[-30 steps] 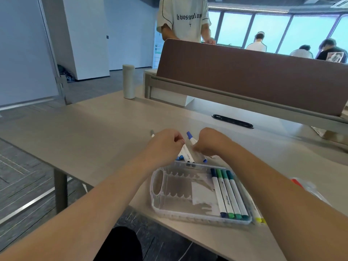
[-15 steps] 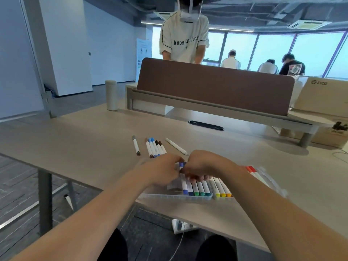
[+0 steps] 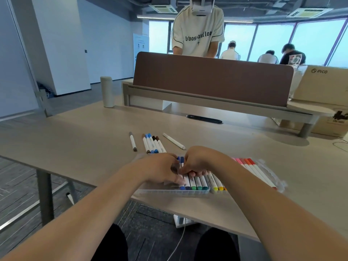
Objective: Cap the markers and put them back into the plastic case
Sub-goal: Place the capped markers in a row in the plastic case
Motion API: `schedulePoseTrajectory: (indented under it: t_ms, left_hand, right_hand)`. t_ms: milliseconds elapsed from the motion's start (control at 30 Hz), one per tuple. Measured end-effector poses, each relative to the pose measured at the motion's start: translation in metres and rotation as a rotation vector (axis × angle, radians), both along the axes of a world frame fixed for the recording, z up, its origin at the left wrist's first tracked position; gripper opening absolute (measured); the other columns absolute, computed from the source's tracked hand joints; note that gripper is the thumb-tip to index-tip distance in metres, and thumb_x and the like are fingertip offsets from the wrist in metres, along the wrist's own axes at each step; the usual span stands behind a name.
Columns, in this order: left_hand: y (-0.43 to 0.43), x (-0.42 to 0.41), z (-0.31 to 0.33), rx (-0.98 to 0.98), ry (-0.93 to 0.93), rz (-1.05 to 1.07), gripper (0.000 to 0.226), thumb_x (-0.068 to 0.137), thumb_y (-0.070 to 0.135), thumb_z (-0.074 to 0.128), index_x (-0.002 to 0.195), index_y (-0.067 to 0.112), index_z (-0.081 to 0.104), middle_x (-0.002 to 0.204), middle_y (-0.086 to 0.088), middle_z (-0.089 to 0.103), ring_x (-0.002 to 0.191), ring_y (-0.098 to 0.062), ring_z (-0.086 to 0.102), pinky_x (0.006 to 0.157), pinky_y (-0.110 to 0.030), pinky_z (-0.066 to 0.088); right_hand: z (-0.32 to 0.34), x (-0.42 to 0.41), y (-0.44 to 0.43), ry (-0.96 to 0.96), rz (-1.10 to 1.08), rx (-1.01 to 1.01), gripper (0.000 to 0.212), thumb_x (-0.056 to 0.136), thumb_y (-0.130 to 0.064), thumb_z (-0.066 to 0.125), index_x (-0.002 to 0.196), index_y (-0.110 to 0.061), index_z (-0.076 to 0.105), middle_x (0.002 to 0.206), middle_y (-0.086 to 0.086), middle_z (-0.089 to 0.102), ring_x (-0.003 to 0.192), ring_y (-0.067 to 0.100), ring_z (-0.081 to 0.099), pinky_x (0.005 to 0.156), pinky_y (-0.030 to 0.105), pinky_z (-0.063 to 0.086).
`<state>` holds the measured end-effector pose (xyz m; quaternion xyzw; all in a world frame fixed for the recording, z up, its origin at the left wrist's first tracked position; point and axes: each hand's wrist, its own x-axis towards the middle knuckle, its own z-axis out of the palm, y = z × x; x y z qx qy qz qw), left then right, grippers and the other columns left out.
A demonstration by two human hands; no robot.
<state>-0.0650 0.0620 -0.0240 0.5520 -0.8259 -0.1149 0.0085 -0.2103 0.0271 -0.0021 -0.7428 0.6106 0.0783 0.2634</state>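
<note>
Both hands meet over the clear plastic case (image 3: pixel 169 192), which lies close to the near edge of the pale wooden table (image 3: pixel 75 140).

- Left hand (image 3: pixel 160 170): fingers curled, tips pinching the near part of a blue-capped white marker (image 3: pixel 181 182) at the left end of the filled row.
- Right hand (image 3: pixel 199 162): fingers curled over the same marker further along. How firmly it pinches is partly hidden.
- Marker is in the case or just over its slot; whether it is seated I cannot tell.
- Loose group of blue- and brown-capped markers (image 3: pixel 152 145) lies on the far side, apart from the case.

Risks, as I judge them:
- Downward push so near the table edge could slide or tip the case off.
- A marker pressed askew may ride over its neighbour and lift the row.
- A cap left not fully home may pop off.
</note>
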Motion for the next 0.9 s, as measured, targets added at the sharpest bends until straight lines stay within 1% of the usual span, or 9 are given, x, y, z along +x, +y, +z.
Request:
schedulePoseTrajectory:
  t_ms: [167, 267, 333, 400, 500, 600, 700, 800, 900]
  left_hand:
    - [-0.005, 0.001, -0.002, -0.006, 0.024, 0.001, 0.050, 0.076, 0.073, 0.059, 0.111, 0.039, 0.067, 0.136, 0.020, 0.048, 0.111, -0.011, 0.053, 0.089, -0.035, 0.046]
    - [-0.002, 0.000, -0.001, -0.002, 0.047, 0.002, 0.051, 0.079, 0.067, 0.062, 0.118, 0.035, 0.065, 0.136, 0.017, 0.048, 0.109, -0.011, 0.052, 0.079, -0.029, 0.039]
    - [0.001, -0.002, 0.001, -0.001, 0.033, -0.009, 0.052, 0.082, 0.065, 0.060, 0.121, 0.030, 0.065, 0.134, 0.014, 0.050, 0.107, -0.011, 0.051, 0.075, -0.026, 0.035]
    - [-0.003, 0.001, -0.001, 0.020, 0.040, -0.011, 0.051, 0.084, 0.065, 0.058, 0.117, 0.027, 0.067, 0.128, 0.010, 0.055, 0.105, -0.013, 0.054, 0.074, -0.027, 0.038]
    - [-0.010, 0.012, -0.001, 0.105, 0.241, 0.070, 0.046, 0.088, 0.055, 0.060, 0.124, 0.025, 0.063, 0.116, 0.001, 0.067, 0.096, -0.022, 0.066, 0.079, -0.037, 0.056]
    - [-0.020, 0.026, 0.005, 0.038, 0.388, 0.174, 0.043, 0.095, 0.037, 0.059, 0.134, 0.020, 0.058, 0.130, 0.002, 0.062, 0.111, -0.015, 0.062, 0.096, -0.029, 0.049]
    - [-0.034, 0.044, 0.013, -0.105, 0.535, 0.332, 0.028, 0.095, 0.021, 0.054, 0.117, 0.017, 0.070, 0.112, 0.002, 0.069, 0.093, -0.013, 0.063, 0.083, -0.026, 0.049]
    - [-0.046, 0.061, 0.018, -0.155, 0.583, 0.429, 0.026, 0.094, 0.016, 0.050, 0.105, 0.019, 0.073, 0.088, 0.004, 0.068, 0.077, -0.014, 0.063, 0.071, -0.029, 0.048]
    - [-0.055, 0.071, 0.021, -0.130, 0.617, 0.436, 0.024, 0.094, 0.015, 0.050, 0.101, 0.016, 0.072, 0.087, 0.001, 0.070, 0.074, -0.015, 0.062, 0.068, -0.028, 0.048]
  right_hand:
    - [0.001, 0.001, -0.003, 0.021, 0.016, 0.030, 0.037, 0.093, -0.036, 0.064, 0.066, -0.012, 0.057, 0.052, -0.001, 0.048, 0.040, 0.011, 0.039, 0.045, 0.022, 0.033]
    - [0.001, 0.000, -0.007, 0.049, 0.035, 0.038, 0.041, 0.093, -0.038, 0.064, 0.061, -0.013, 0.055, 0.049, -0.002, 0.047, 0.036, 0.010, 0.037, 0.042, 0.021, 0.032]
    - [0.001, -0.001, -0.011, 0.068, 0.057, 0.028, 0.036, 0.091, -0.038, 0.066, 0.065, -0.014, 0.060, 0.053, -0.001, 0.051, 0.041, 0.011, 0.041, 0.046, 0.022, 0.035]
    - [0.001, -0.003, -0.014, 0.046, 0.064, 0.063, 0.029, 0.089, -0.036, 0.067, 0.071, -0.013, 0.066, 0.060, 0.001, 0.055, 0.045, 0.012, 0.041, 0.048, 0.023, 0.034]
    - [0.005, -0.001, -0.021, 0.028, 0.086, 0.043, 0.027, 0.089, -0.034, 0.067, 0.072, -0.013, 0.070, 0.060, 0.001, 0.058, 0.046, 0.012, 0.044, 0.050, 0.024, 0.037]
    - [0.007, 0.006, -0.032, -0.016, 0.056, -0.099, 0.033, 0.093, -0.034, 0.063, 0.081, -0.004, 0.073, 0.058, 0.001, 0.061, 0.048, 0.013, 0.049, 0.053, 0.024, 0.043]
    - [0.004, 0.019, -0.047, -0.059, 0.027, -0.213, 0.031, 0.092, -0.031, 0.066, 0.083, -0.003, 0.073, 0.064, 0.003, 0.065, 0.052, 0.014, 0.054, 0.056, 0.024, 0.046]
    - [-0.002, 0.039, -0.068, -0.040, 0.013, -0.301, 0.023, 0.090, -0.028, 0.070, 0.087, -0.005, 0.073, 0.081, 0.008, 0.071, 0.064, 0.015, 0.060, 0.064, 0.028, 0.048]
    - [-0.010, 0.057, -0.090, -0.020, -0.005, -0.358, 0.024, 0.090, -0.029, 0.069, 0.094, -0.005, 0.070, 0.086, 0.007, 0.069, 0.077, 0.020, 0.063, 0.069, 0.030, 0.048]
